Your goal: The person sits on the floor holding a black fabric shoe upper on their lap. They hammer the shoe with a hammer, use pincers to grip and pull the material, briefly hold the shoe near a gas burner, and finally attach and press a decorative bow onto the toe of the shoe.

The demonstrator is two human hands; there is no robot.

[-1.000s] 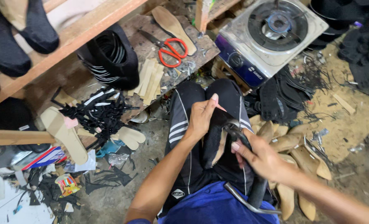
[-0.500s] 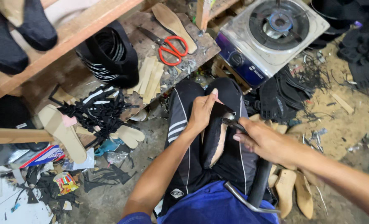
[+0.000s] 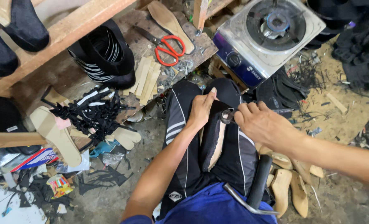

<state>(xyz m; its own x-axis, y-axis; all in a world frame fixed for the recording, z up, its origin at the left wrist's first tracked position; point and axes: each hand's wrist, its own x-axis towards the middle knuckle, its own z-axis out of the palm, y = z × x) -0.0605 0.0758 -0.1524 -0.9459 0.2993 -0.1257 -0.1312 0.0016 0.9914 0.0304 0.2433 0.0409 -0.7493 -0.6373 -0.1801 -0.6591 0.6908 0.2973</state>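
A black shoe upper on a last, pale sole side up [image 3: 212,143], lies between my knees on my lap. My left hand [image 3: 201,111] presses down on its far end, thumb stretched along the edge. My right hand [image 3: 261,124] grips a metal plier-like tool [image 3: 227,116] whose head bites the black upper at the shoe's right rim. Both my legs are in black trousers with white stripes.
A low wooden bench [image 3: 134,29] holds red-handled scissors [image 3: 167,47], pale strips [image 3: 145,79], an insole and black shoes [image 3: 105,56]. A single-burner gas stove [image 3: 271,33] stands at the back right. Wooden lasts [image 3: 286,186] and black scraps [image 3: 89,114] litter the ground.
My right hand with the tool has moved up from the shoe's near side to its right rim close to my left hand. My left hand stays pressed on the shoe.
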